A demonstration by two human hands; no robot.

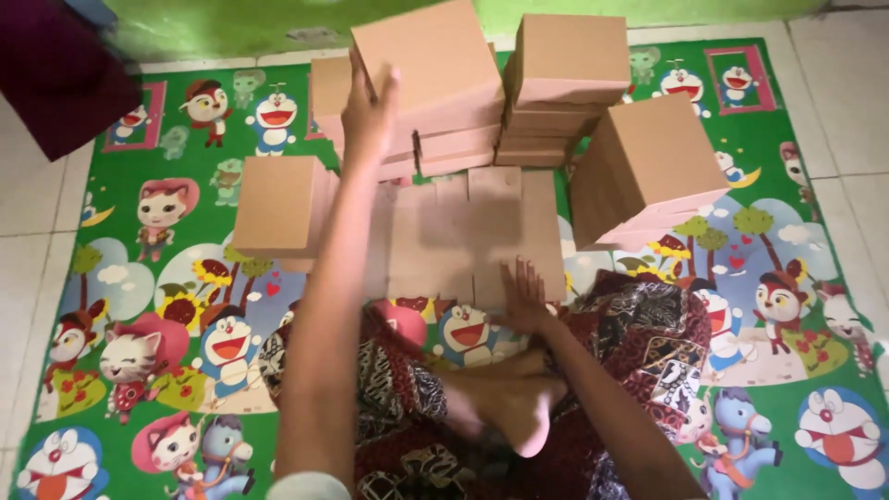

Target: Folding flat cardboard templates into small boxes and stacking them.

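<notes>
Left hand (369,109) grips one edge of the plain brown folded cardboard box (428,67) atop the rear stack, while right hand (523,296) rests released, fingers spread, on the flat unfolded cardboard sheet (463,231) on the mat. Held by one edge only, this box could likely tilt and slip, toppling the leaning stack of brown boxes (639,176) nearby.

A single view is given, taken from a camera worn on the head of a seated person and aimed steeply downward and forward. The person's own lap, in dark patterned cloth, is seen at the bottom edge, so the floor is looked at from close above. The green cartoon-printed play mat (139,278) fills most of the frame, with pale floor tiles (28,213) caught at the left and right edges. The plain brown cardboard boxes (565,65) are stacked towards the top of the frame, farthest from the lens. Both arms are seen reaching away from the camera. No second view is supplied, so nothing is shared between views.
</notes>
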